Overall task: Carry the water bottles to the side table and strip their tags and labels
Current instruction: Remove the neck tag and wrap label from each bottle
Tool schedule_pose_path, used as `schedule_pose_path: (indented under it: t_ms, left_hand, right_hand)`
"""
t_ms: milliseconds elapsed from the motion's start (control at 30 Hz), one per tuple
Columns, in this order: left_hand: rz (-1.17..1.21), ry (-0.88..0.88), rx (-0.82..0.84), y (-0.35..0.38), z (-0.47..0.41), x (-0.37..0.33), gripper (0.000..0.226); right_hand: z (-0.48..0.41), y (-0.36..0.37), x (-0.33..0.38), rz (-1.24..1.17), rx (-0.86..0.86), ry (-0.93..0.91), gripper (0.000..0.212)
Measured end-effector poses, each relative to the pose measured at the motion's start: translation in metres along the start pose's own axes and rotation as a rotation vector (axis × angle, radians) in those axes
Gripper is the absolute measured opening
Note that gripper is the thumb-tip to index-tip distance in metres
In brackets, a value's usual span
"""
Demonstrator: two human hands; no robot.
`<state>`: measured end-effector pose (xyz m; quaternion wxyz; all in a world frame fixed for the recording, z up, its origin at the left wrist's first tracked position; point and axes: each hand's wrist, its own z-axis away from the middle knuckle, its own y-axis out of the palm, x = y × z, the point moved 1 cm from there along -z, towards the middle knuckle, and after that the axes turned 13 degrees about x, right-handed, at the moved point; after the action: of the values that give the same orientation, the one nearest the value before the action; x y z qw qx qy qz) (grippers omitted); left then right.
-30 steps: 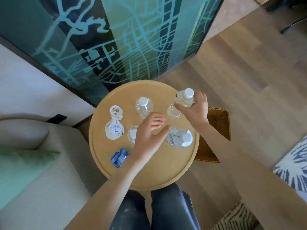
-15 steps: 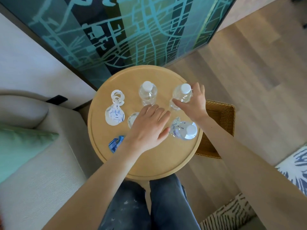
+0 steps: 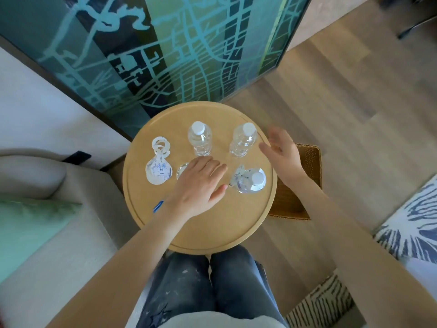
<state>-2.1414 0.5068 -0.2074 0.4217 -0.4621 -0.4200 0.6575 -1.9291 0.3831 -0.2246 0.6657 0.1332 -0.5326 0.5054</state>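
Observation:
Two clear, label-free water bottles with white caps stand upright at the back of the round wooden side table (image 3: 212, 233): one at back middle (image 3: 199, 138), one at back right (image 3: 243, 139). A third bottle (image 3: 251, 183) at the right still wears a white paper tag. A fourth bottle (image 3: 182, 170) is mostly hidden under my left hand (image 3: 201, 185), which lies flat over it with fingers apart; whether it grips the bottle I cannot tell. My right hand (image 3: 279, 150) hovers open just right of the back right bottle, not touching it. Removed white tags (image 3: 158, 166) lie at the left.
A crumpled blue label (image 3: 158, 206) peeks out beside my left wrist. A woven basket (image 3: 307, 162) stands on the floor right of the table. A beige sofa with a green cushion (image 3: 28, 223) is at the left, a patterned glass panel behind.
My right hand set the back right bottle upright on the table and let go, drawing off to the right. My left hand came down flat over the fourth bottle.

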Motion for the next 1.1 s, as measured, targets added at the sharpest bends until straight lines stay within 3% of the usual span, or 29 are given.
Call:
schedule_pose_path:
  t_ms: [200, 433, 767, 900, 1100]
  left_hand:
    - [0.000, 0.036, 0.045, -0.008, 0.010, -0.003, 0.042]
    - [0.024, 0.045, 0.029, 0.008, 0.014, -0.004, 0.041]
    - [0.042, 0.037, 0.036, 0.008, 0.008, -0.005, 0.037]
    - [0.090, 0.054, -0.007, -0.012, 0.013, -0.009, 0.029]
    - [0.195, 0.099, -0.062, -0.062, 0.018, -0.022, 0.034]
  right_hand:
    - [0.074, 0.001, -0.024, -0.079, -0.048, 0.083, 0.048]
    - [0.080, 0.045, -0.076, -0.102, 0.074, 0.185, 0.089]
    - [0.055, 0.071, -0.072, -0.071, -0.118, 0.178, 0.062]
    - [0.079, 0.052, -0.038, -0.104, -0.159, 0.125, 0.048]
    - [0.125, 0.015, 0.044, -0.158, -0.169, -0.025, 0.051]
